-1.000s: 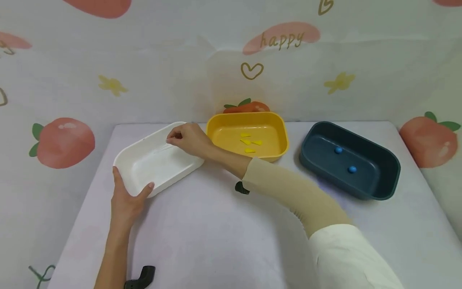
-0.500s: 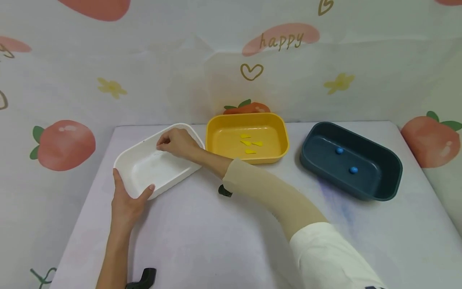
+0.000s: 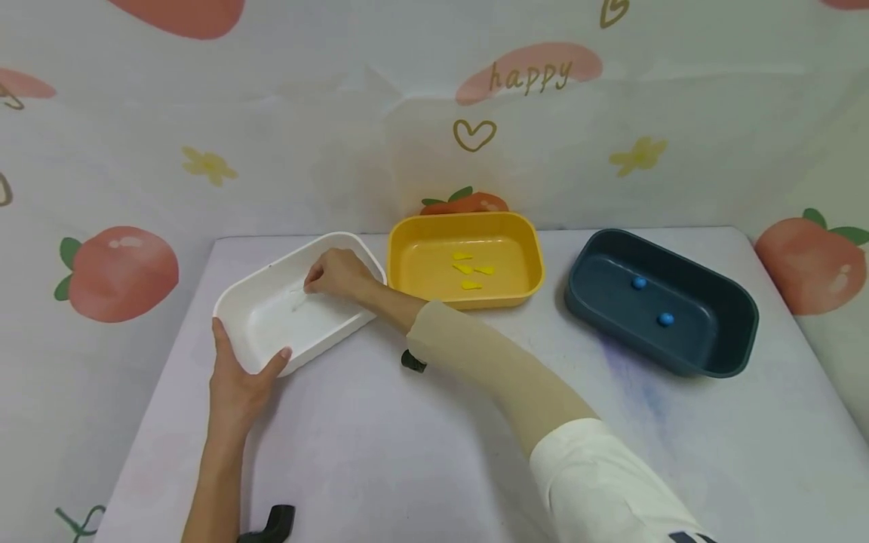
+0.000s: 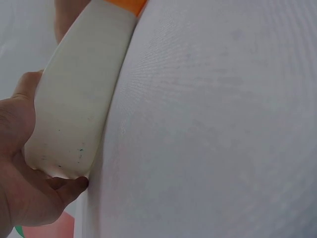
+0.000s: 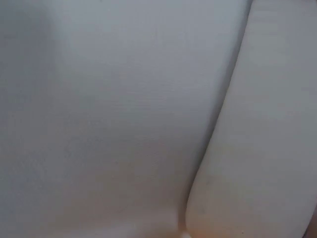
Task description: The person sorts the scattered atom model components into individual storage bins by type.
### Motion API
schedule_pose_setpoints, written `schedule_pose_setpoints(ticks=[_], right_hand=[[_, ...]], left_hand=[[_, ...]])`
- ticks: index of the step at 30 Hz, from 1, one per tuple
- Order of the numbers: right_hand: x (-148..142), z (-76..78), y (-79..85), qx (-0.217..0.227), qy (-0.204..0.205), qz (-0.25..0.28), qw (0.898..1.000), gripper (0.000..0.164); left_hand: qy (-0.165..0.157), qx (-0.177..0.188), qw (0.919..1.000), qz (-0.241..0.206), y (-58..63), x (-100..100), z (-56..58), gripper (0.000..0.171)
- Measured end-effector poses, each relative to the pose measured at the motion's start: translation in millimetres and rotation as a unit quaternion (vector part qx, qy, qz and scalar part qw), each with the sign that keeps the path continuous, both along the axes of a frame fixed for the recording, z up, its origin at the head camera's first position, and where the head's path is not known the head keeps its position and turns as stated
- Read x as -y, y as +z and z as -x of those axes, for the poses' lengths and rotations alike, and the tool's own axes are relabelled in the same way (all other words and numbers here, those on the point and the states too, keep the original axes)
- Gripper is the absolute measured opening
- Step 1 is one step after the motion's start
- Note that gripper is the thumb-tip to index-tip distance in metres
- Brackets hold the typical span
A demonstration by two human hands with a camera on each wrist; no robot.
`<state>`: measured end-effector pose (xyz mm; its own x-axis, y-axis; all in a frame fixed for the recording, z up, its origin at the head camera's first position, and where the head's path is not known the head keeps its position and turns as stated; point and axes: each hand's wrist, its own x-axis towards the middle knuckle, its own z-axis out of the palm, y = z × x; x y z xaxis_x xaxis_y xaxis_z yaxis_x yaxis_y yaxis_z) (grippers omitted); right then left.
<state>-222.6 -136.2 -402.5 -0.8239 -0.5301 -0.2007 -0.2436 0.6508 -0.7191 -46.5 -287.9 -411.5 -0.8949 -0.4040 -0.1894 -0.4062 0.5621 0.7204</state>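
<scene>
At the left of the table, a white tray (image 3: 254, 317) lies at a slant. My left hand (image 3: 239, 388) grips its near-left corner, thumb on the near rim and a finger on the left end. The left wrist view shows that hand (image 4: 25, 163) around the tray's outer wall (image 4: 81, 84). Over the tray's right half, my right hand (image 3: 339, 273) reaches inside with fingers bunched and pointing left. Small pale pieces (image 3: 297, 303) lie on the tray floor by those fingertips. I cannot tell whether the fingertips hold a piece. The right wrist view has only tray wall (image 5: 257, 124) and tabletop.
A yellow tray (image 3: 468, 219) with several small yellow pieces (image 3: 463, 268) stands right of the white one. Farther right is a dark blue tray (image 3: 729, 332) holding two blue balls (image 3: 665, 320). A patterned cloth (image 3: 339, 113) hangs behind the table (image 3: 407, 452).
My right hand has moved left and down into the white tray, then slightly back to the right, uncovering pale pieces. The left hand keeps its hold on the corner.
</scene>
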Motion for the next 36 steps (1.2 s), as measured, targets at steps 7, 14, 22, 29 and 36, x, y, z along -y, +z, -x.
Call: schedule_pose_setpoints(ticks=[7,14,22,29,36], right_hand=[[0.8,-0.3,-2.1,0.002,-0.006,-0.062,0.998,0.006],[-1.8,0.1,-4.6,-0.009,0.010,-0.072,0.997,0.006],[-2.3,1.6,-9.5,-0.011,0.020,-0.062,0.998,0.005],[-5.6,1.7,-5.3,-0.015,0.016,-0.090,0.996,0.004],[-1.1,0.5,-4.0,-0.009,0.019,-0.089,0.996,0.004]], left_hand=[[0.000,-0.006,1.0000,-0.001,-0.7,-0.3,0.3,0.115],[-0.002,-0.015,0.9999,-0.005,-1.4,-0.9,2.1,0.115],[-0.012,-0.006,0.9999,-0.004,-0.9,1.3,2.6,0.115],[-0.026,-0.010,0.9996,-0.009,-1.6,0.3,4.9,0.116],[-0.020,-0.006,0.9998,-0.006,0.7,3.6,1.1,0.117]])
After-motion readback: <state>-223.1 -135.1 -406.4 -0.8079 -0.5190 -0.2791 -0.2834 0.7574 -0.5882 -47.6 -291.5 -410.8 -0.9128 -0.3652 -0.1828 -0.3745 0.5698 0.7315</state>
